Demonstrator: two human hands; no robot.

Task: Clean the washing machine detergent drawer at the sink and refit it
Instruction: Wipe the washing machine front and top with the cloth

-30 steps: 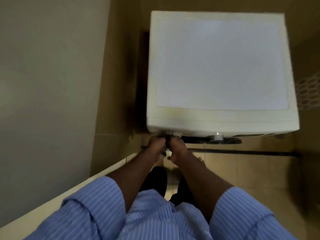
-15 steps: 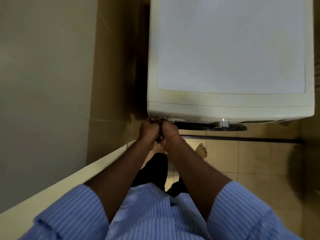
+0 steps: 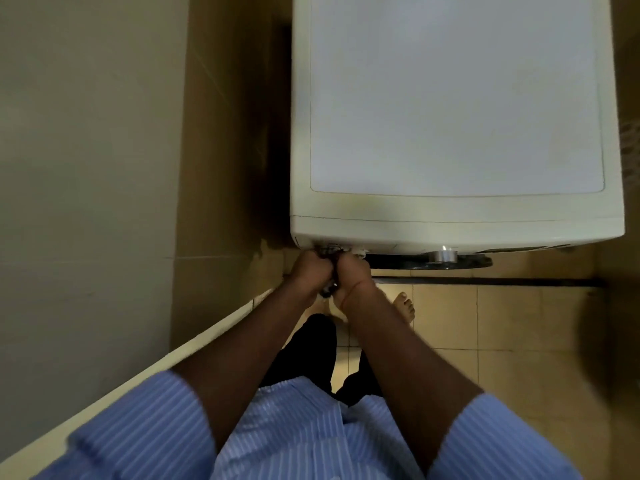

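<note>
White plastic marked the washing machine [image 3: 450, 116], the landmark. At its front left corner the drawer [image 3: 330, 251] sat mostly hidden. Both hands, left hand [image 3: 309, 270] and right hand [image 3: 353, 271], were together, curled around it, likely for a straight, even slide.

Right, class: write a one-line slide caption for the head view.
Both hands, left hand and right hand, grip the detergent drawer at the washing machine front's left corner.

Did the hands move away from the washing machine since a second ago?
No. The left hand and right hand stay bunched together at the front left corner of the washing machine, beside its silver knob.
</note>
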